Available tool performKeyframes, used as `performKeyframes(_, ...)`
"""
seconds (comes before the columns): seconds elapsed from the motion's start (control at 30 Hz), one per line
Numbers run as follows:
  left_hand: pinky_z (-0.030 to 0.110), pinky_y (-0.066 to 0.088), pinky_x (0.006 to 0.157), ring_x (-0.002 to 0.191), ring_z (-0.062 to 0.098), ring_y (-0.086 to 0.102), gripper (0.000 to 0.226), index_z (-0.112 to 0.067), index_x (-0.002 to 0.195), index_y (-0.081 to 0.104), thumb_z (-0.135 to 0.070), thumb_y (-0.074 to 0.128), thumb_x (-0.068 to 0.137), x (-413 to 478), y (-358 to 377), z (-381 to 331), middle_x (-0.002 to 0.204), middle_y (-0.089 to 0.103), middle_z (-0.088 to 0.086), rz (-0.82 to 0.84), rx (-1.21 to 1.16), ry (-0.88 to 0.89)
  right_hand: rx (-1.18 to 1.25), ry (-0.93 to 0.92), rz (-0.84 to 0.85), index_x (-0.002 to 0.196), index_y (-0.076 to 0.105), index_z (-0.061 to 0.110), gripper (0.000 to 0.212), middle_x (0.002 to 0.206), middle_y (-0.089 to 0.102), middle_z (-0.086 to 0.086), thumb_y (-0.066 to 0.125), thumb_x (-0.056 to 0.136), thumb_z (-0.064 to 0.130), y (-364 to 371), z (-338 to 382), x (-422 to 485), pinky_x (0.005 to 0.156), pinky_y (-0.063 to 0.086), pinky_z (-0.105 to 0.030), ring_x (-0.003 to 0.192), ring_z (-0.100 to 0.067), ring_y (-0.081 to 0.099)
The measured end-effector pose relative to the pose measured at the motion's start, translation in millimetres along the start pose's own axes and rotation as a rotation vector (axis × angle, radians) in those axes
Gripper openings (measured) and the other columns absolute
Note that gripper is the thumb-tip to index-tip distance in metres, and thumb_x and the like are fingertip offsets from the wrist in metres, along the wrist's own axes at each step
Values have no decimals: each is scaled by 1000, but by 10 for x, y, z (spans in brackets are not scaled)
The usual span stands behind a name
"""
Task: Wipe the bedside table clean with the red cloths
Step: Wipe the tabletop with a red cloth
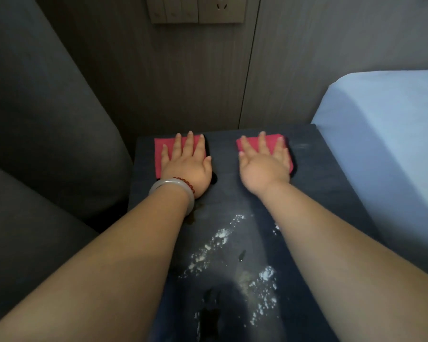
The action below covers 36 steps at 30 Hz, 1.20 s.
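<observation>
- Head camera looks down on a dark bedside table (314,174) with both arms stretched to its far edge.
- Left hand (185,164) lies flat with fingers spread and straight, pressing on the left red cloth (162,141) at the far left corner; nothing is gripped.
- Right hand (263,164) is likewise flat and spread, palm down on the right red cloth (251,141) near the far right corner. It looks blurred, so it is probably sliding.
- Both cloths lie flat on the tabletop along the far edge, apart from each other.
- Done so far, by my reading: little. The far strip around the cloths looks mostly dark and free of spills, apart from a faint pale smear (299,145) just beside the right cloth.
- Left to do: white powder (208,250) runs in a streak down the middle, and a second patch (265,275) lies toward the near right.
- Dark wet blotches (209,314) sit near the near edge, and a brownish stain (195,213) shows beside the left wrist.
- Judged from this, the wiping is at an early stage, with most of the near half unwiped.
</observation>
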State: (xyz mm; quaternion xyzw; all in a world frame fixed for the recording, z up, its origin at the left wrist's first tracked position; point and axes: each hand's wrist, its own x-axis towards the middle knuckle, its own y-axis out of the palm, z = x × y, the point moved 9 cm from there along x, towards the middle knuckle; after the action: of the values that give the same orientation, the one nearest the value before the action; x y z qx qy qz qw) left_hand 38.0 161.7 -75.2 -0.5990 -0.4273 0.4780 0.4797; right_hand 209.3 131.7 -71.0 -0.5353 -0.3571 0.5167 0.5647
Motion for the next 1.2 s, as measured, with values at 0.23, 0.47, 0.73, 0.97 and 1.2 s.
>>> performKeyframes(0.23, 52, -1, 119, 149, 25, -10, 59, -27, 155, -3, -45, 10, 100, -17, -6, -5, 164, -9, -1, -22, 15, -2, -8, 101, 12, 153, 6, 45, 51, 165, -2, 5, 16, 103, 45, -133, -806, 110, 121, 1, -45, 150, -32, -8)
performKeyframes(0.47, 51, -2, 119, 149, 25, -11, 59, -27, 155, -4, -44, 10, 100, -15, -25, 3, 164, -10, -1, -14, 16, -9, -19, -307, 1, 153, 10, 43, 50, 163, 1, 12, 20, 104, 41, 60, 136, -302, 120, 0, -41, 150, -26, -7)
performKeyframes(0.73, 52, -2, 119, 149, 25, -10, 59, -27, 155, -3, -44, 10, 100, -6, -11, 15, 164, -8, -1, -44, 14, -4, -49, -73, -17, 155, 7, 38, 55, 164, 1, 5, 12, 99, 41, -5, -192, 6, 120, 4, -45, 150, -31, -4)
performKeyframes(0.97, 53, -1, 119, 149, 26, -9, 59, -27, 155, -2, -44, 11, 100, -20, -16, -8, 164, -8, -1, -48, 13, -5, -15, 117, -39, 154, 11, 40, 52, 165, 3, 3, 23, 104, 34, -200, -850, 249, 120, 7, -44, 150, -32, -1)
performKeyframes(1.2, 52, -2, 119, 149, 26, -9, 59, -27, 155, -3, -43, 12, 100, -15, -16, 4, 164, -8, 0, -49, 0, 2, -46, -355, -15, 154, 12, 42, 50, 162, 5, 13, 19, 104, 41, 115, 271, -35, 120, 5, -43, 150, -27, -1)
